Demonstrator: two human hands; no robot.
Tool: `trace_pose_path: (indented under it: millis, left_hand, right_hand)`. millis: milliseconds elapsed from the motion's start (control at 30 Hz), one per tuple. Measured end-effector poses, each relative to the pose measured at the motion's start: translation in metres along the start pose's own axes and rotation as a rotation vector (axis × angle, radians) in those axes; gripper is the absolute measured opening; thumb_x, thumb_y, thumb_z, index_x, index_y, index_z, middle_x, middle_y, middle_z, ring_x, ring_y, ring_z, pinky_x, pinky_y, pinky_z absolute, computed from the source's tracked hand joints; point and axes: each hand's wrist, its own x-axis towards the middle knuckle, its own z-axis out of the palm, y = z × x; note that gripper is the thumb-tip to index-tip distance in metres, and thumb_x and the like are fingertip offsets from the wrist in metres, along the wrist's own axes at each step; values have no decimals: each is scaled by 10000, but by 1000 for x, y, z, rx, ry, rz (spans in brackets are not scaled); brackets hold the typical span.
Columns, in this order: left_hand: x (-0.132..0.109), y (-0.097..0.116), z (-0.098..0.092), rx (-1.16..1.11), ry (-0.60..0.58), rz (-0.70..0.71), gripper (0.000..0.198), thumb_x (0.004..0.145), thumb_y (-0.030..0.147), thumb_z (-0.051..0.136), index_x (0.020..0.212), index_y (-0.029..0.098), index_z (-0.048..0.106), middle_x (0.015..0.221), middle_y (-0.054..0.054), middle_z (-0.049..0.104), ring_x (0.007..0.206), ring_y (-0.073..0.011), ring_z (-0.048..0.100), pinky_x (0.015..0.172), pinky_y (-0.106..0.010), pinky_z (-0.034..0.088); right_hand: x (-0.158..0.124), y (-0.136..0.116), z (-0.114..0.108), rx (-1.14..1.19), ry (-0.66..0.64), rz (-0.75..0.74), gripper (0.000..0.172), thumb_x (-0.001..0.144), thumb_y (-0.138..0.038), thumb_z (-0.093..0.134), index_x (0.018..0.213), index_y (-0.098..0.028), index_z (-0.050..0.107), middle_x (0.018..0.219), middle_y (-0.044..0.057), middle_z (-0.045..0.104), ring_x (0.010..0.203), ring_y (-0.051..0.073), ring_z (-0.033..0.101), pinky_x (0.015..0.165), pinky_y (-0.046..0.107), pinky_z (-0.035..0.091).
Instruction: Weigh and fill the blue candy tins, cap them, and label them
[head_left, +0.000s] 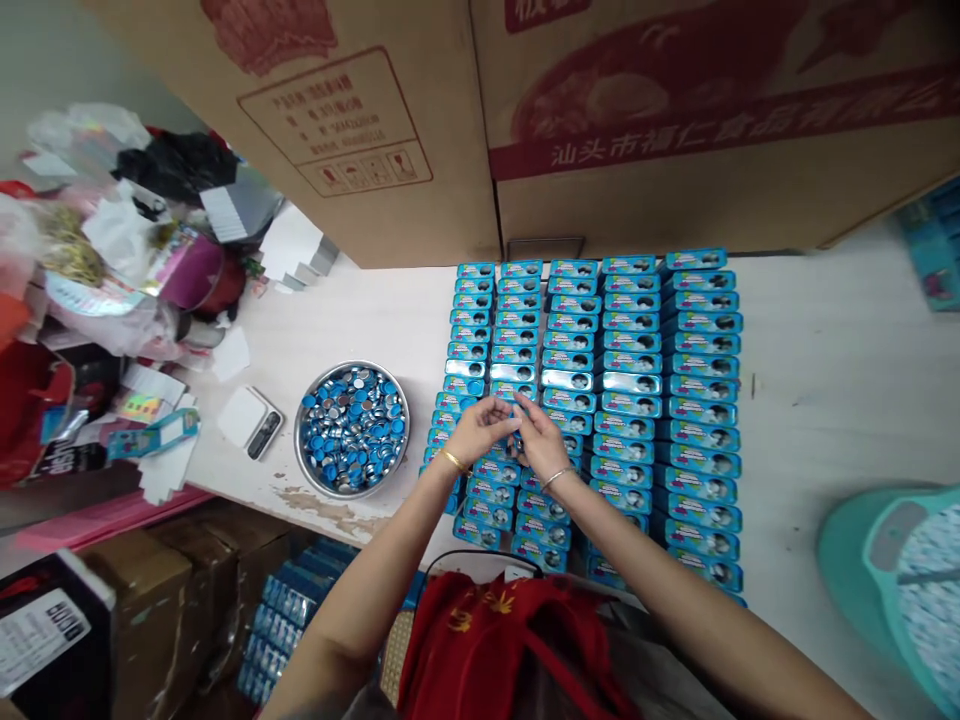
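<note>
My left hand (481, 432) and my right hand (541, 440) meet above rows of slim blue printed tins (622, 426), fingertips close together. My right hand's fingers are curled around what look like small blue and silver caps (517, 441), partly hidden by the fingers. The left fingers are pinched at the same spot, and what they grip is too small to make out. On the left stands a round metal bowl (298, 450) full of loose small round caps (352, 425), some blue side up, some silver.
Big cardboard cartons (420, 215) stand along the back of the white table (292, 330). A small white scale (251, 422) sits left of the bowl, beside heaped bags and cards (154, 250). At right is a turquoise tub (847, 560) of small pale blue pieces. Boxes are stacked below the table.
</note>
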Motion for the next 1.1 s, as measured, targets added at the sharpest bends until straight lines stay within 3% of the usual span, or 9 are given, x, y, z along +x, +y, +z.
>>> trace_pose_path:
  millis: [100,267,400,567,700,833,933,1000,1100]
  left_hand:
    - [7,0,-6,21,109,-18,287,680,366,684,801,145,546,691,18,572,573,-86,539,599,-231,462]
    - [45,18,-40,596,483,-66,77,755,239,584,784,171,562,706,-8,607,696,-131,576,668,-240,442]
    - [76,31,-58,1072,403,-338,167,755,331,610,834,185,607,897,-76,676,865,-197,619,723,-271,447]
    - [98,33,-69,1163,316,-484,385,645,470,710,857,154,653,967,-154,682,910,-271,638,755,-316,465]
    - [94,33,-60,1209,331,-497,459,669,511,684,945,146,655,1058,-176,656,984,-300,615,793,-337,457]
    - [51,32,-46,1210,420,-316,417,814,538,506,946,166,641,984,-138,669,944,-254,616,775,-309,435]
    - [-20,24,-45,1149,447,-183,420,870,532,399,856,179,626,826,-79,668,809,-186,612,714,-261,406]
    - [-82,9,-43,1116,340,-252,412,846,536,435,752,176,615,728,-56,646,711,-166,588,654,-247,384]
    - [-171,-32,-22,922,72,-605,459,784,562,515,540,175,554,530,-28,561,573,-154,538,562,-246,351]
  right_hand:
    - [1,-1,1,75,-48,-5,494,743,-549,572,1118,-227,569,534,-44,506,414,109,447,321,210,260]
    - [2,-4,-8,266,-258,76,325,742,-395,604,1003,-201,594,644,-16,557,486,101,469,333,195,277]
    - [-1,-6,-15,266,-359,146,388,736,-342,631,1097,-223,551,685,-13,574,494,95,460,344,190,265]
    - [-3,-3,-14,150,-357,113,375,735,-450,630,1026,-232,537,638,-36,553,436,80,423,336,187,230]
    - [-6,-4,-10,-18,-315,49,349,738,-496,592,943,-218,541,578,-51,533,379,72,398,333,189,206]
    - [-31,-8,-27,-268,-389,31,349,745,-526,559,911,-220,548,535,-61,512,352,75,371,347,211,221]
    - [-66,0,-62,-527,-526,56,339,775,-545,513,825,-215,568,501,-61,476,384,88,372,400,235,286]
    - [-93,13,-89,-724,-646,49,367,780,-547,503,673,-202,572,514,-29,491,475,111,425,475,252,333]
    - [-127,41,-121,-1009,-734,80,386,721,-547,562,567,-195,595,542,9,541,551,139,451,524,273,326]
